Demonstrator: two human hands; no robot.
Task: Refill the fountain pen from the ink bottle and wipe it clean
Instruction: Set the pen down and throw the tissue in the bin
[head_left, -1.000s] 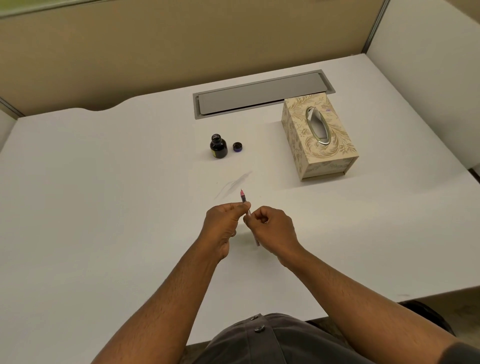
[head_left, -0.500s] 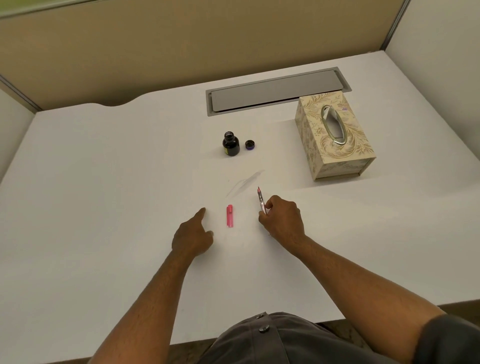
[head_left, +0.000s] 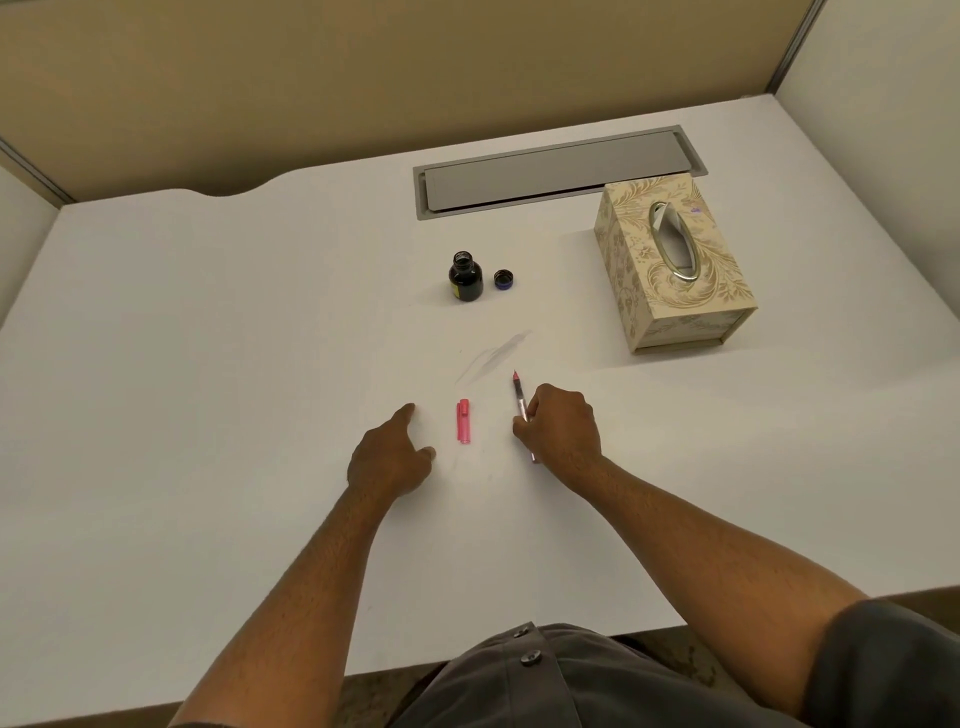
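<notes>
My right hand (head_left: 561, 423) grips the uncapped fountain pen (head_left: 518, 396), whose nib points away from me toward the ink bottle. The pen's pink cap (head_left: 463, 421) lies flat on the white desk between my hands. My left hand (head_left: 392, 454) rests on the desk just left of the cap, fingers apart and holding nothing. The small dark ink bottle (head_left: 465, 276) stands open farther back, with its lid (head_left: 503, 279) lying right beside it. A patterned tissue box (head_left: 670, 265) sits at the back right.
A faint grey smear (head_left: 496, 356) marks the white desk (head_left: 208, 364) between the bottle and the pen. A grey cable-tray cover (head_left: 556, 171) is set into the desk behind the bottle. Partition walls close the back and right sides.
A second ago both hands held the pen together. The cap came off and now lies on the desk; my left hand let go and moved left, while my right keeps the pen.
</notes>
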